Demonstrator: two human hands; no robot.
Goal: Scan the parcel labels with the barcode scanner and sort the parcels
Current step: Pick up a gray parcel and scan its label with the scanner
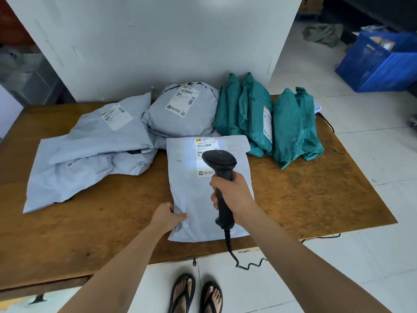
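A flat grey parcel (194, 190) lies in the middle of the wooden table (316, 199), its white label (206, 143) at the far end lit by the scanner's light. My right hand (234, 195) grips the handle of the black barcode scanner (220, 163), whose head hovers over the label. My left hand (168, 215) presses on the parcel's near left edge. Grey parcels (90, 150) are piled at the left, and a rounder grey one (182, 111) sits at the back. Several green parcels (270, 125) stand in a row at the right.
The scanner's coiled cable (239, 260) hangs off the table's near edge. A white wall (158, 41) rises behind the table. A blue crate (381, 62) stands on the tiled floor at the far right. My feet in black sandals (194, 294) are below the table edge.
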